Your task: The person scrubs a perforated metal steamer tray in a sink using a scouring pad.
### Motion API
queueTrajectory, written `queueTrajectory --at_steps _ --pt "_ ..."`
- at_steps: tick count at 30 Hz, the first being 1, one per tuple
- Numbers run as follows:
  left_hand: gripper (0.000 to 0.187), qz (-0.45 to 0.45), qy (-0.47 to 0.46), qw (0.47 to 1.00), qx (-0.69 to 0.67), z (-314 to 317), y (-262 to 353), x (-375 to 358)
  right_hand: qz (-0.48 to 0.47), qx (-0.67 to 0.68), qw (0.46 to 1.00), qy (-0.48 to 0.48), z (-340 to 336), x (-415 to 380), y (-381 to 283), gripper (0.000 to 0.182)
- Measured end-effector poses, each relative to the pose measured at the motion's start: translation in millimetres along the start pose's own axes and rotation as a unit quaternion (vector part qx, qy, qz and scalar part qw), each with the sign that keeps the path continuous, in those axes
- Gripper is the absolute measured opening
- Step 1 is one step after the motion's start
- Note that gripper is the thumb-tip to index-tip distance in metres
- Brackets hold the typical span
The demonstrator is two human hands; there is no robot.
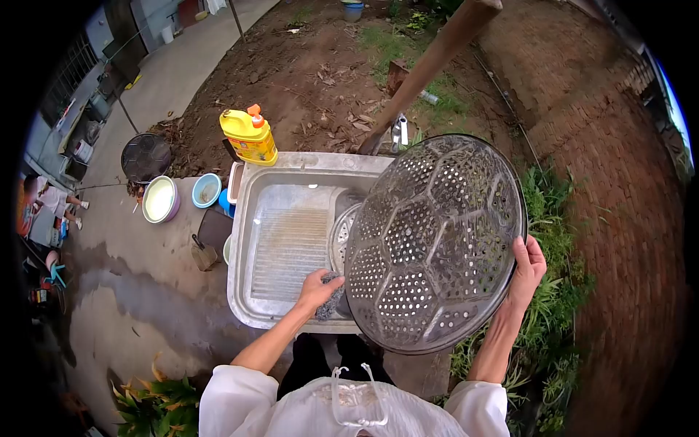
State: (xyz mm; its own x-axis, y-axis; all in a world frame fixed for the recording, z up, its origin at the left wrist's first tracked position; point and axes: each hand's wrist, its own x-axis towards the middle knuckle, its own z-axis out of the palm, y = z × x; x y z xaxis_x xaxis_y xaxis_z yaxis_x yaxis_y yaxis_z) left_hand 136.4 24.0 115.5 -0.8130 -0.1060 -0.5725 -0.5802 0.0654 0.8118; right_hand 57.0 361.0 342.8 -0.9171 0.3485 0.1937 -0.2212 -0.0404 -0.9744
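My right hand (pixel 526 273) grips the rim of a large round perforated metal steamer tray (pixel 437 244), thumb on its face. The tray is tilted up over the right part of a metal sink (pixel 244 240), and its surface is marked with hexagon ridges and dark stains. In my left hand (pixel 317 290) is a grey steel wool scrubber (pixel 331 302), beside the tray's lower left edge. The sink's basin has a ribbed floor with brownish residue, and its drain is partly hidden behind the tray. A metal faucet (pixel 400 133) shows past the sink's far edge.
A yellow detergent jug (pixel 249 137) with an orange cap stands on the sink's far left corner. A wooden handle (pixel 429 69) slants up behind the sink. Basins (pixel 161 199) sit on the concrete to the left. Plants (pixel 542 291) grow along the right, beside a brick wall (pixel 626 240).
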Motion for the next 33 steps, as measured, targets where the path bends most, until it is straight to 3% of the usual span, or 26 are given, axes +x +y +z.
queueTrajectory --at_steps 2,5,8,10,11,13,14,16,19,21,23,25,27,32,33 --pt "0.066 0.202 -0.061 0.973 0.093 14.2 53.0 -28.5 -0.030 -0.025 0.999 0.023 31.7 -11.6 -28.4 0.015" --pt "0.080 0.402 -0.116 0.894 0.163 35.9 103.0 -81.8 -0.082 -0.041 0.995 0.044 90.2 -32.9 -46.0 0.024" --pt "0.086 0.408 -0.138 0.869 0.242 35.9 125.5 -122.1 -0.115 -0.063 0.990 0.049 139.4 -57.0 -42.2 0.031" --pt "0.068 0.392 -0.062 0.858 0.327 30.1 125.2 -134.9 -0.134 -0.084 0.986 0.057 168.4 -75.5 -32.7 0.036" --pt "0.068 0.394 -0.067 0.854 0.333 24.4 113.0 -133.9 -0.147 -0.095 0.983 0.063 182.3 -85.7 -27.5 0.038" --pt "0.038 0.447 -0.042 0.837 0.314 4.8 74.1 -120.0 -0.160 -0.149 0.975 0.026 205.2 -111.3 -22.5 0.046" --pt "0.038 0.446 -0.042 0.835 0.319 -7.5 62.7 -117.0 -0.157 -0.145 0.976 0.029 217.7 -122.4 -15.4 0.046" --pt "0.021 0.473 -0.058 0.858 0.194 -34.0 40.8 -113.9 -0.190 -0.213 0.958 -0.005 243.4 -143.6 9.3 0.057" --pt "0.021 0.397 -0.068 0.901 0.161 -69.7 -1.0 -112.0 -0.186 -0.254 0.947 -0.071 283.6 -176.4 43.1 0.061" --pt "0.016 0.401 -0.024 0.903 0.149 -82.3 -17.5 -115.2 -0.194 -0.273 0.938 -0.089 299.9 -195.3 55.0 0.065" --pt "0.018 0.370 -0.047 0.916 0.151 -97.4 -23.9 -117.4 -0.219 -0.257 0.936 -0.095 306.0 -206.8 61.4 0.065" --pt "0.020 0.364 -0.061 0.917 0.150 -107.3 -40.7 -115.1 -0.186 -0.244 0.942 -0.137 298.9 -222.3 65.7 0.063" --pt "0.020 0.388 -0.068 0.916 0.078 -114.3 -52.6 -113.5 -0.215 -0.247 0.923 -0.201 289.5 -248.9 77.2 0.060" --pt "0.026 0.314 -0.085 0.944 0.060 -118.7 -92.5 -105.3 -0.149 -0.329 0.880 -0.309 283.4 -273.8 121.0 0.044" --pt "0.026 0.306 -0.048 0.951 0.016 -116.0 -102.3 -100.2 -0.149 -0.330 0.879 -0.310 282.4 -279.0 135.1 0.044"
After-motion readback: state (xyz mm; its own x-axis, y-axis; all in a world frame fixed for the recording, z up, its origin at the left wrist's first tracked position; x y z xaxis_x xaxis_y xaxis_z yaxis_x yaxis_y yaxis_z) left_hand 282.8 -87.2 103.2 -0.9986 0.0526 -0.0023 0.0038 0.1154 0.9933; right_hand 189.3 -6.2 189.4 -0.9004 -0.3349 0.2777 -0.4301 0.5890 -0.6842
